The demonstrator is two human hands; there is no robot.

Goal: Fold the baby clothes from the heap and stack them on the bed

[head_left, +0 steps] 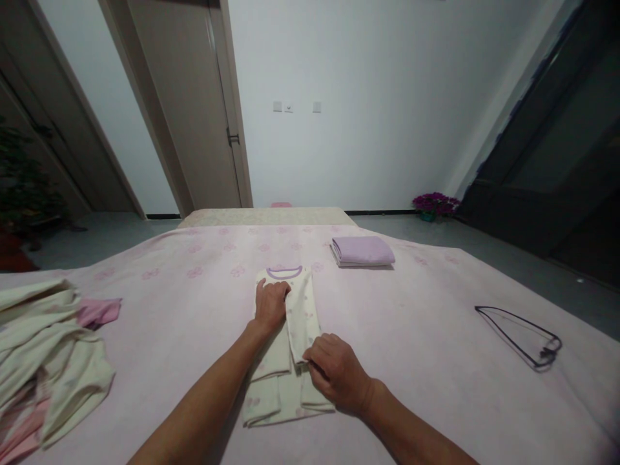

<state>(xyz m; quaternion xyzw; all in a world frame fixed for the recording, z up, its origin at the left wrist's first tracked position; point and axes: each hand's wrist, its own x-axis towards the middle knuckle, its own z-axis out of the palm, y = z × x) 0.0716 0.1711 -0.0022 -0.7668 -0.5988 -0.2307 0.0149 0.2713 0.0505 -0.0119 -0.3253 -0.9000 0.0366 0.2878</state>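
Observation:
A cream long-sleeved child's shirt (306,294) with a lilac neckband and small pale prints lies on the bed, its sides and sleeves folded inward. My left hand (272,302) rests on it just below the neckband, fingers curled and closed at the edge of the folded right-hand side. Lower down, my right hand (339,373) pinches the cuff end of the sleeve on the right. Beneath both hands the lower part of the shirt stays spread flat, and the fingertips are partly hidden.
A pink flowered sheet (402,342) covers the bed. Toward the far side lies a folded lilac cloth bundle (363,250). Crumpled cream and pink clothes (53,355) are piled at the left. A thin black looped cord-like object (520,336) lies at the right.

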